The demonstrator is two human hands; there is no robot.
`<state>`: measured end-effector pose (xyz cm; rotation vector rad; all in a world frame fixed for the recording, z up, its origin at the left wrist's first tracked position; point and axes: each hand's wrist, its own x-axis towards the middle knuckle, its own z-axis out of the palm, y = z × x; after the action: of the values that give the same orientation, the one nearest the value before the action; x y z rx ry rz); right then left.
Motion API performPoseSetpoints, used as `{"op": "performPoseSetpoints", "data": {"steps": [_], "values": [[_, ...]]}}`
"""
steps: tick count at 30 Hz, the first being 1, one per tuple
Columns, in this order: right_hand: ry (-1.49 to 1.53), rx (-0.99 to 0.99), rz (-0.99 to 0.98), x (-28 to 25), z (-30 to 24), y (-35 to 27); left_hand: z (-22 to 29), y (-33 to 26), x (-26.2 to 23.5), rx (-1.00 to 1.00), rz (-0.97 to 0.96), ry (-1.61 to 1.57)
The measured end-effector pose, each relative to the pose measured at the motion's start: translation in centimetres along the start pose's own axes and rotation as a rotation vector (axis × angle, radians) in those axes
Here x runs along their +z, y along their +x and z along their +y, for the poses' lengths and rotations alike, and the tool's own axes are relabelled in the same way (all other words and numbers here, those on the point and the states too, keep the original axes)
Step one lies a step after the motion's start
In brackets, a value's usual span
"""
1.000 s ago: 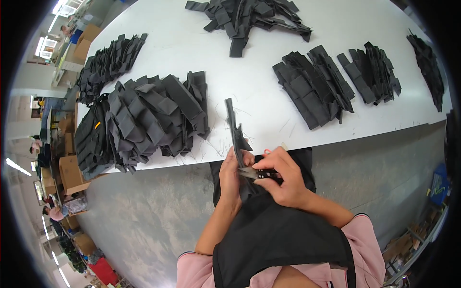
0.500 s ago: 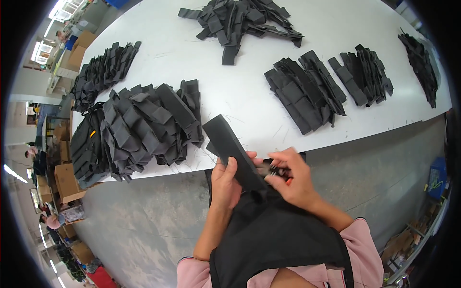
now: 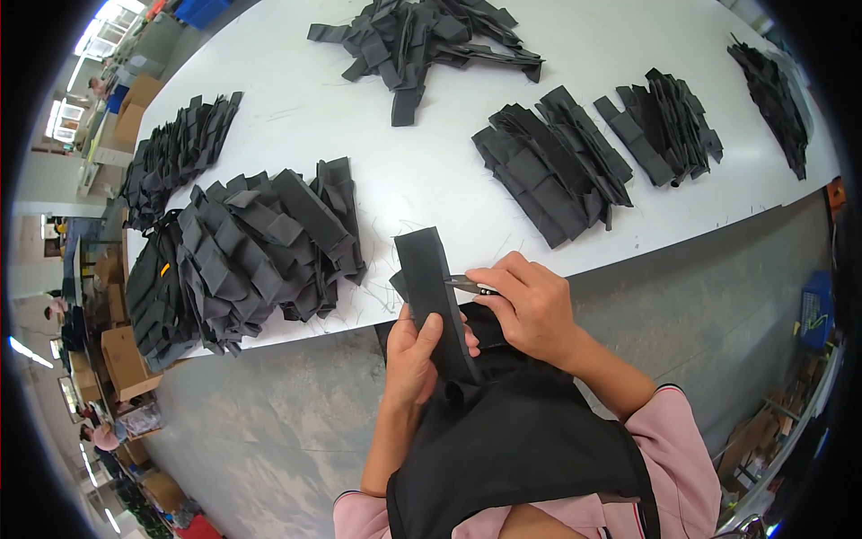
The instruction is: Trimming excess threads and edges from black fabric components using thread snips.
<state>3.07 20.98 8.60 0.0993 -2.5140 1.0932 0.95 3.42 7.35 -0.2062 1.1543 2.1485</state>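
Note:
My left hand is closed around a flat black fabric strip, with the thumb pressed on its face. The strip points up and away from me, its lower end curling against my black apron. A second dark corner of fabric sticks out on its left side. In my right hand is a pair of small thread snips, metal blades pointing left. Their tips meet the strip's right edge; whether a thread lies between them is too small to tell.
On the white table lie several dark fabric piles: a large one at left beside a dark bundle, a loose heap at the far side, and stacked strips at right. Loose threads lie near the table's front edge.
My right hand has brought the snips up to the strip's right edge, blades now plainly visible. The strip has turned more upright in my left hand. The view has shifted slightly.

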Motion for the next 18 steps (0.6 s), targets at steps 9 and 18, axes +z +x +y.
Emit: {"op": "performPoseSetpoints", "data": {"steps": [9,18], "values": [[0.106,0.023,0.104,0.0,0.3,-1.3,0.2,0.1,0.4,-0.04,0.02,0.032],[-0.113,-0.022,0.012,-0.7,-0.5,-1.5,0.3,0.1,0.6,-0.069,0.01,0.078]]}}
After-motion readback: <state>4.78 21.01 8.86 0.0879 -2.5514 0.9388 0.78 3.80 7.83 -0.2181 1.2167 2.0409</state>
